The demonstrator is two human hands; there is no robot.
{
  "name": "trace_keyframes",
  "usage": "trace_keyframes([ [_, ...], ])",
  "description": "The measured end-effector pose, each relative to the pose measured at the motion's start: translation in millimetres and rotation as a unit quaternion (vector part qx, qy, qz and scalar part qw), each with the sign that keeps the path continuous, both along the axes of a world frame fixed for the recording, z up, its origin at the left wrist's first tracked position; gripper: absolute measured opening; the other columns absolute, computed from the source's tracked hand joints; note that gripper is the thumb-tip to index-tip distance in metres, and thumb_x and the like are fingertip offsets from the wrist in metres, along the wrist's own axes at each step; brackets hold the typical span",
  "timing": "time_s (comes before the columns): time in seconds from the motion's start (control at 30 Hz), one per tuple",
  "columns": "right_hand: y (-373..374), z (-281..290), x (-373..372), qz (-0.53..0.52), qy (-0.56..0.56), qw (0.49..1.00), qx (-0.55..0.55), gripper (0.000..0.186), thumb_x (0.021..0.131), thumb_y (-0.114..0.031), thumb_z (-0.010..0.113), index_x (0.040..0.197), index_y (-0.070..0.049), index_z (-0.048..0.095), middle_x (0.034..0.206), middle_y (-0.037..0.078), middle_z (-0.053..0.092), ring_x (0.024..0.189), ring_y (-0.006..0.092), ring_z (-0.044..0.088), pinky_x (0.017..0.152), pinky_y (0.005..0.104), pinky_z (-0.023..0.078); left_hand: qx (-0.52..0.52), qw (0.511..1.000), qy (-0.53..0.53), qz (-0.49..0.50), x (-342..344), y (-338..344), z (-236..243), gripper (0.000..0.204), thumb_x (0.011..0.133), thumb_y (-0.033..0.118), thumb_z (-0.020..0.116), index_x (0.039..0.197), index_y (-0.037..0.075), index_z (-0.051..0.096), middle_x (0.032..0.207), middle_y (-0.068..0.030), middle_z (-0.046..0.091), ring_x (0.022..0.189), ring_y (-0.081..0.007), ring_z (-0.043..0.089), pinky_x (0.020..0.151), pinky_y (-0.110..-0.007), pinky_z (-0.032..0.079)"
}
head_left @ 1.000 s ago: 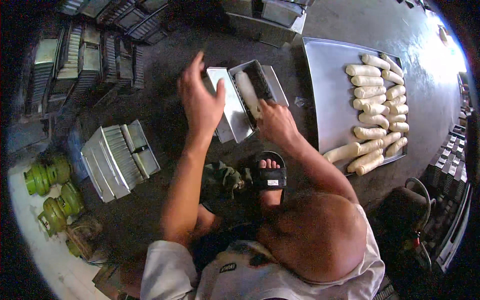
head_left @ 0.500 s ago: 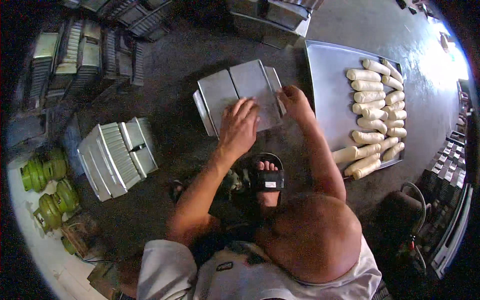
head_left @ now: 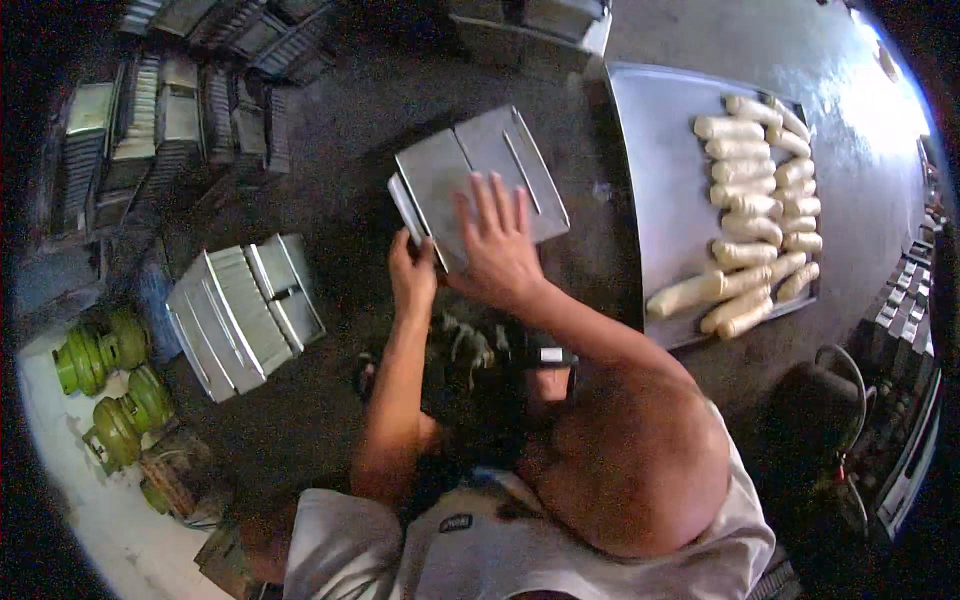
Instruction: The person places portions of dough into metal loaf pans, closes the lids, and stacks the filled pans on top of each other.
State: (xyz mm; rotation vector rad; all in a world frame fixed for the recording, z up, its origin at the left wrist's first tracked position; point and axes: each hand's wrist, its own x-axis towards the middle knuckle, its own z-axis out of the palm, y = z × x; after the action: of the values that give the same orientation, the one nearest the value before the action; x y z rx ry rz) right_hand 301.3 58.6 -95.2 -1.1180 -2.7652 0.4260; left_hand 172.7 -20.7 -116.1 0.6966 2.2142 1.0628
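Observation:
In front of me lies a block of joined metal loaf pans with flat sliding lids on top. At its left side a narrow strip of pan lid juts out past the block. My left hand is closed on the near end of that lid, fingers and thumb at its edge. My right hand lies flat over the near part of the top, fingers spread. To the right, a large metal tray holds several pale dough rolls, lying in two rough columns.
Another lidded pan block stands at the left. Stacked pans fill the far left, with more pans at the far side. Green gas cylinders stand along the left wall. A hose loops at the right.
My right hand has left the block's right side and now lies flat on top. My left hand has moved from the top to the left lid edge. The lid jutting out at right has slid in.

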Motion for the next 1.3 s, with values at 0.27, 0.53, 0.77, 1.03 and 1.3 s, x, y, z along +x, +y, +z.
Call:
trace_keyframes([
  [0.27,40.3,57.7,64.0,-0.07,0.124,0.99,-0.024,0.085,0.071,-0.018,0.071,0.146,-0.008,0.031,0.151,0.024,0.025,0.14,0.0444,0.023,0.113,0.0574,0.023,0.004,0.992,0.108,-0.061,13.7,-9.1,-13.6,0.035,0.094,0.026,0.059,0.112,-0.004,0.054,0.096,-0.0152,0.061,0.087,-0.0288,0.059,0.079,-0.04,0.047],
  [0.53,7.3,25.9,95.7,0.02,0.11,0.987,-0.12,0.069,0.073,-0.027,0.077,0.131,-0.005,0.048,0.14,0.019,0.04,0.134,0.0409,0.033,0.11,0.05,0.033,0.065,0.991,0.111,-0.02,15.8,8.9,3.7,0.063,0.075,0.024,0.083,0.123,0.003,0.049,0.113,-0.0109,0.056,0.102,-0.0232,0.054,0.089,-0.036,0.044],
  [0.77,-6.0,4.6,-23.1,0.043,0.04,0.998,0.022,0.089,0.069,-0.021,0.075,0.145,-0.003,0.032,0.148,0.027,0.028,0.139,0.0464,0.024,0.114,0.0556,0.022,0.155,0.987,-0.03,-0.009,-20.6,-11.9,-13.3,0.049,0.09,0.003,0.064,0.135,0.001,0.046,0.108,-0.0111,0.065,0.096,-0.0174,0.061,0.086,-0.03,0.048],
  [1.03,45.8,56.0,91.3,-0.22,0.197,0.953,-0.071,0.066,0.072,0.002,0.062,0.135,-0.003,0.041,0.127,0.026,0.051,0.118,0.0432,0.05,0.101,0.0445,0.043,0.114,0.992,-0.043,-0.045,-21.3,-12.0,-18.0,0.045,0.094,0.008,0.059,0.136,-0.003,0.046,0.119,-0.0142,0.061,0.106,-0.021,0.058,0.092,-0.033,0.046],
  [1.3,-28.4,-22.3,312.1,-0.112,-0.323,0.939,0.047,0.045,0.086,-0.015,0.054,0.13,-0.005,0.053,0.14,0.017,0.042,0.129,0.0389,0.041,0.1,0.0473,0.045,0.246,0.961,0.123,0.022,7.9,14.9,15.9,0.044,0.098,0.015,0.055,0.137,0.0,0.041,0.138,-0.0181,0.047,0.124,-0.0277,0.049,0.1,-0.039,0.042],
])
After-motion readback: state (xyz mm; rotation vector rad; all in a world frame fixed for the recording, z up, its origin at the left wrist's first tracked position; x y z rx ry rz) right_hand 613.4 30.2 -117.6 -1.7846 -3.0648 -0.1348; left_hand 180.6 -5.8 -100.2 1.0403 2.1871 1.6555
